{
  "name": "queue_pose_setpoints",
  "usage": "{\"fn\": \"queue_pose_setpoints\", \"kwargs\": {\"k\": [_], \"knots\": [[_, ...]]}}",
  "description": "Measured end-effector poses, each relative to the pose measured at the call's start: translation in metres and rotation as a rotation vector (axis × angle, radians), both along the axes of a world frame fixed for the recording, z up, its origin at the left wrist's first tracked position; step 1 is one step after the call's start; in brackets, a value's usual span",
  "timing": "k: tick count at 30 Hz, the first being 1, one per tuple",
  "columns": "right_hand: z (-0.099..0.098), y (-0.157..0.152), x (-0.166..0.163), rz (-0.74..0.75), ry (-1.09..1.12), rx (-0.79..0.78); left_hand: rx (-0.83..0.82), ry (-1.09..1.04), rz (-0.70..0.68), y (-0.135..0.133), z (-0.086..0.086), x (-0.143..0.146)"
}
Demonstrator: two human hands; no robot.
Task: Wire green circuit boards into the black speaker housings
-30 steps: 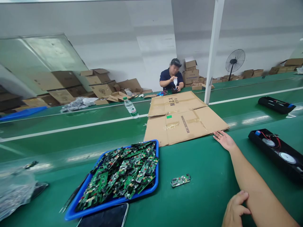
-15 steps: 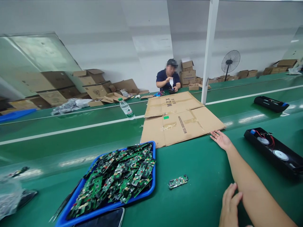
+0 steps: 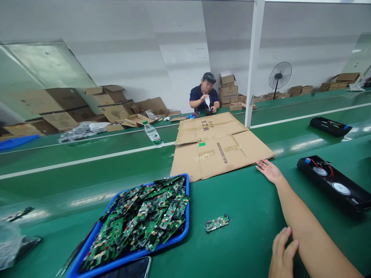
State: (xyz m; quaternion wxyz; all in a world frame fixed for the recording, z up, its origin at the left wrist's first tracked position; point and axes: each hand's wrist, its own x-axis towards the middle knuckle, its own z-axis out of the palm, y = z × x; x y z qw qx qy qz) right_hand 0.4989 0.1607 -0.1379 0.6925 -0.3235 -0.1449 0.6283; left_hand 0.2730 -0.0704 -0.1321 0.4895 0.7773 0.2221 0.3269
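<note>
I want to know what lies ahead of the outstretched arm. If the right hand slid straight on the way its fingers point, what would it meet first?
The right hand lies open on the green table, fingers pointing at the flattened cardboard. Its near edge comes first; they look almost touching already.

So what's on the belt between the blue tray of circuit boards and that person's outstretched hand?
In the head view, one loose circuit board lies there on bare green belt, nothing else.
</note>
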Motion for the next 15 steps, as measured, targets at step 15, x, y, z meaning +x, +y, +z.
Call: {"fn": "queue_pose_setpoints", "kwargs": {"k": [15], "knots": [[0.000, 0.001, 0.000, -0.001, -0.006, -0.008, 0.048, -0.020, -0.038, 0.005, -0.010, 0.000]]}}
